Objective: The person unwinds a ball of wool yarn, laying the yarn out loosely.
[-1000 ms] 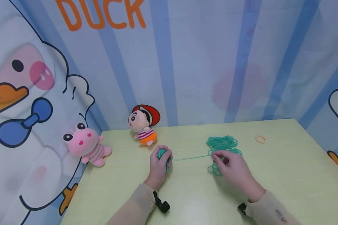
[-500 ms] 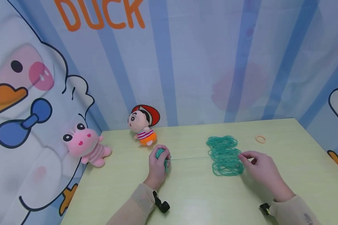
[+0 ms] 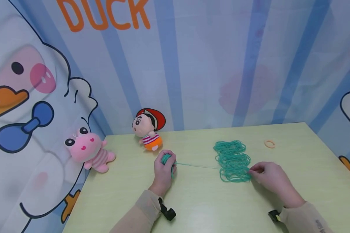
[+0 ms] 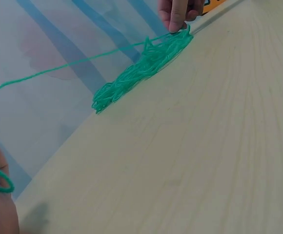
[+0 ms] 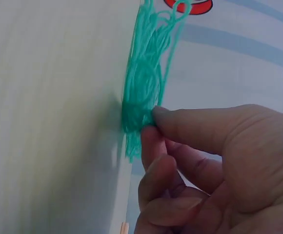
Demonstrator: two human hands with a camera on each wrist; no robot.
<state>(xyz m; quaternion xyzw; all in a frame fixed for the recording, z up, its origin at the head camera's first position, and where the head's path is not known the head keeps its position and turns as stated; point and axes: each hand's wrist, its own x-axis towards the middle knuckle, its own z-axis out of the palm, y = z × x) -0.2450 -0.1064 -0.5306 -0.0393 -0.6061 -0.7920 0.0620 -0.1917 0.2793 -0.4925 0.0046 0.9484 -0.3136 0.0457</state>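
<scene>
My left hand (image 3: 164,171) grips a small bundle of green yarn (image 3: 165,158), with loops of it showing at the edge of the left wrist view. A single strand runs from it across to a flat pile of looped green yarn (image 3: 232,160) on the table. At the pile's right edge, my right hand (image 3: 272,179) pinches the yarn between thumb and forefinger. In the right wrist view the thumb and finger meet at the yarn (image 5: 144,83), the other fingers curled below.
A doll with a red hat (image 3: 147,129) sits at the table's back edge, and a pink plush toy (image 3: 90,150) at the left corner. An orange ring (image 3: 269,144) lies behind the right hand. A printed curtain (image 3: 204,64) hangs behind the pale table (image 3: 198,200).
My right hand has moved right from the middle of the pile, then slightly toward me, laying yarn across the near part. My left hand has barely moved, still holding its bundle.
</scene>
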